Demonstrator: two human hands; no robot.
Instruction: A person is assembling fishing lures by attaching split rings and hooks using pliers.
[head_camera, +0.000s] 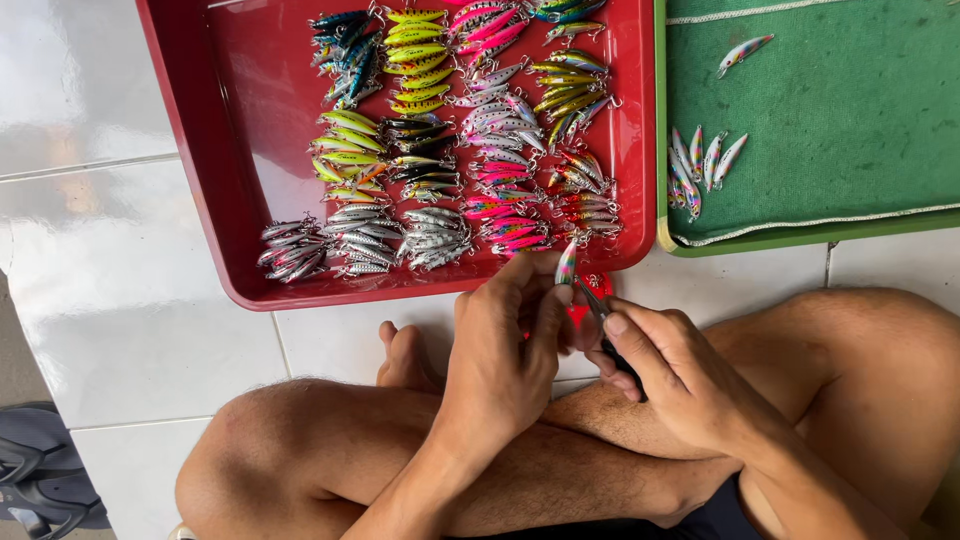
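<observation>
A: Lure (566, 263)?
B: Pinched upright in left hand (500, 345), just below red tray (200, 150).
A: Right hand (670, 375)?
B: Clamped on pliers (600, 318) at the lure's lower end; fitting step, steady grip needed.

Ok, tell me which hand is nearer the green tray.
Right. The right hand sits just below the green tray's near-left corner, gripping dark pliers; the left hand, pinching a small lure, lies farther left.

Red tray (200, 150) and green tray (662, 120) cut off at top, pliers (600, 318) mostly hidden in hands
</observation>
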